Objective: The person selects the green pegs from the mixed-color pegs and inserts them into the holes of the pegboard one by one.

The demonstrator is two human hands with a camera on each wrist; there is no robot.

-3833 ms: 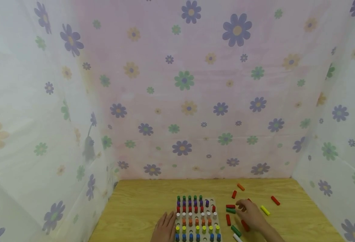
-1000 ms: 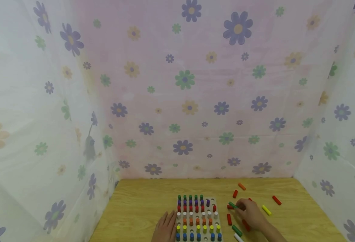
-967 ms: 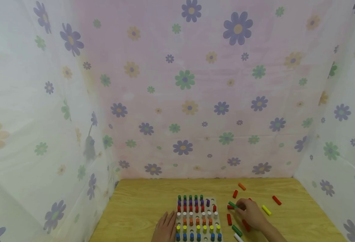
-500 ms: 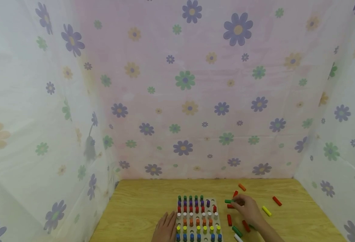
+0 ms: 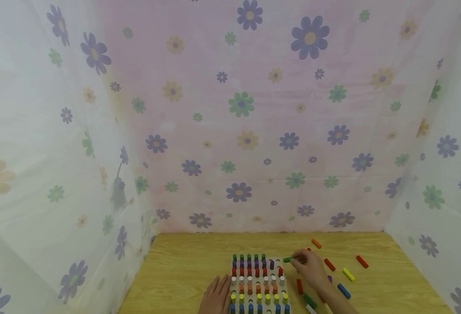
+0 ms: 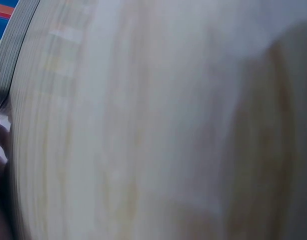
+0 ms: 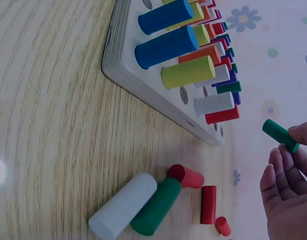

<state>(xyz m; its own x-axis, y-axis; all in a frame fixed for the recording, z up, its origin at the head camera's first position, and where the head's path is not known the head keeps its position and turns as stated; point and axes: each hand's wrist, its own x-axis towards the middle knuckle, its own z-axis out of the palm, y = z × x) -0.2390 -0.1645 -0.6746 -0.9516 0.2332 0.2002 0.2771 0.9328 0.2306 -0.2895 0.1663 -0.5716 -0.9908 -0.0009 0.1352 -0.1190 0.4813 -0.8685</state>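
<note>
Wooden table spans the bottom of the head view, ringed by flowered curtains. On it lies a pegboard with rows of upright coloured pegs. The left hand rests flat on the table, fingers straight and relaxed, touching the board's left edge. The right hand hovers just beside the board's far right corner, its fingertips pinching a green peg held clear of the table, pointing toward the board. Loose pegs lie to the right: a red peg, a yellow peg, a blue peg, an orange peg
</note>
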